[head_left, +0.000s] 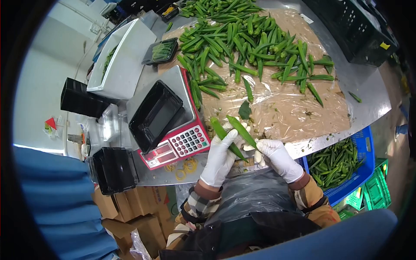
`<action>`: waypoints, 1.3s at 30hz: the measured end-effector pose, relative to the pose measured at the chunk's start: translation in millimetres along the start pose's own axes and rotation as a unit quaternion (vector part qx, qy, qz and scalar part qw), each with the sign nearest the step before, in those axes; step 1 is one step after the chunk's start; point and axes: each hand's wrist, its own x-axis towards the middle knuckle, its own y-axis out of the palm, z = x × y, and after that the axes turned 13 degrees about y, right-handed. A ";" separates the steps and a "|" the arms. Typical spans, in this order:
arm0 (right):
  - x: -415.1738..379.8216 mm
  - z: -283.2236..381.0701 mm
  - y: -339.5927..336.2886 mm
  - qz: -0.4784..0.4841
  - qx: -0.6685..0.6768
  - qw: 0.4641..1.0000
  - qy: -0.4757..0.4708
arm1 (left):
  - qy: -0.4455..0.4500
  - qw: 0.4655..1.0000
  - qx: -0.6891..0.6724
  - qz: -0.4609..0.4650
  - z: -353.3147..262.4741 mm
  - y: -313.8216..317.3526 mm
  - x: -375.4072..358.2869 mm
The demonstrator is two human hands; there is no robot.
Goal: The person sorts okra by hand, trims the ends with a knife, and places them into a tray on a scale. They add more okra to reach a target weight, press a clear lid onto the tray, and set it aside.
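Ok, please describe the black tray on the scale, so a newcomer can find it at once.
Left of the big okra pile is a red-edged scale with a keypad. The tray lies on its metal plate. Unlike the packed tray beyond the plate, it shows no okra.

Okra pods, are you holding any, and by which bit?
Yes, two. The left grip has one okra pod around its middle. The right grip has the other pod at its narrow lower end.

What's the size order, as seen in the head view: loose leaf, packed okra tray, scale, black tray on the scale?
1. Scale, partly covered
2. Black tray
3. Packed okra tray
4. Leaf
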 end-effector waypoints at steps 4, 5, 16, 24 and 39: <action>1.6 -6.9 0.5 -0.013 0.011 1.000 0.010 | -0.003 1.000 -0.013 -0.018 0.5 -2.0 -1.0; 1.7 -7.5 1.2 -0.022 0.016 0.999 0.017 | -0.004 1.000 -0.020 -0.022 0.7 -1.8 -1.0; -6.2 -5.3 6.0 0.092 0.178 0.979 0.029 | -0.004 1.000 0.022 0.002 2.6 1.6 -4.1; -31.4 46.7 -46.2 0.450 0.088 0.825 -0.331 | 0.021 0.996 0.078 0.034 7.3 14.9 -8.0; 74.5 171.9 -203.1 -0.598 -0.416 0.663 -0.173 | -0.008 0.986 0.166 0.015 16.4 8.5 -13.0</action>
